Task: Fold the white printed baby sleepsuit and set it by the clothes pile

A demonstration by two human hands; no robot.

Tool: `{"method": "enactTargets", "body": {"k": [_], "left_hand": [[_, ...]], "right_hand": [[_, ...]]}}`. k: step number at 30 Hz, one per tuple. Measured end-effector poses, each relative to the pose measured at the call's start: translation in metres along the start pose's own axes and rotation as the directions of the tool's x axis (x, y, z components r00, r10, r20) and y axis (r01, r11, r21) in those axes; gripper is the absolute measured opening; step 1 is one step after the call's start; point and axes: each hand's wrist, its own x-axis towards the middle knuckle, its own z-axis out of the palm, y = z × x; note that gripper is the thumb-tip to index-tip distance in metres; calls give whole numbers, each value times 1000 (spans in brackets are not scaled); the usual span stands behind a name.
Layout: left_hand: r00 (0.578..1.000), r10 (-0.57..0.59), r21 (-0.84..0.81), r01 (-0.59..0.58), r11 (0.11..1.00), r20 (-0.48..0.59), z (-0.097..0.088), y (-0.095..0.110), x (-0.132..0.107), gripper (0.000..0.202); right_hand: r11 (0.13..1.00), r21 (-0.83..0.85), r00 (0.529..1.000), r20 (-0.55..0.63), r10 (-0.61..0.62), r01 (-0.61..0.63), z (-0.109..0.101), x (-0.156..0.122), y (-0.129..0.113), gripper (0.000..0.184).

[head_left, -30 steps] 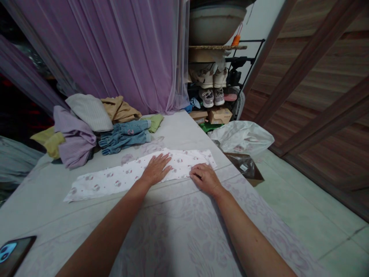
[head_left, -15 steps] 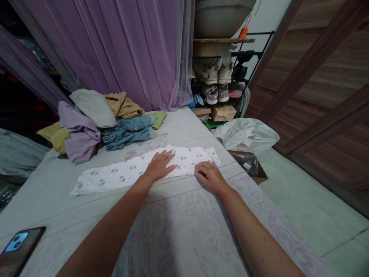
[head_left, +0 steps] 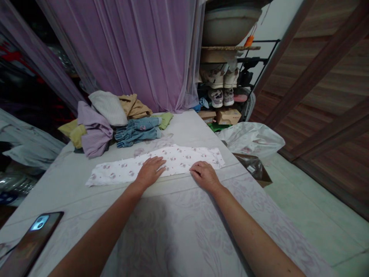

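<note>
A white garment [head_left: 115, 172] with small printed figures lies folded into a long flat strip across the light, flower-patterned sheet [head_left: 178, 231]. It looks like a pair of trousers, but I cannot be sure. My left hand [head_left: 150, 172] rests palm down on its near middle part, fingers stretched out. Further right, my right hand [head_left: 205, 176] is at the strip's near edge, its fingers curled and pressed together on the cloth edge. The fabric under both hands is hidden.
Behind the strip lie blue jeans [head_left: 138, 130], a lilac garment [head_left: 93, 132] and other clothes in a pile. A phone [head_left: 37, 240] lies at near left. Right of the sheet's edge are a white plastic bag [head_left: 253, 138], an open carton [head_left: 266, 180] and a shoe rack [head_left: 245, 48].
My left hand has slid left along the strip. My right hand stays at the near edge, shifted slightly toward the left. The camera view has turned a little.
</note>
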Motion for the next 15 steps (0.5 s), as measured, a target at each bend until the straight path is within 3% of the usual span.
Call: {"method": "enactTargets", "body": {"k": [7, 15], "left_hand": [[1000, -5, -58, 4, 998, -29, -5, -17, -50, 37], [985, -141, -120, 129, 984, -96, -4, -9, -46, 22]], "right_hand": [[994, 110, 1000, -16, 11, -9, 3, 1, 3, 17], [996, -35, 996, -27, 81, -82, 6, 0, -12, 16]]}}
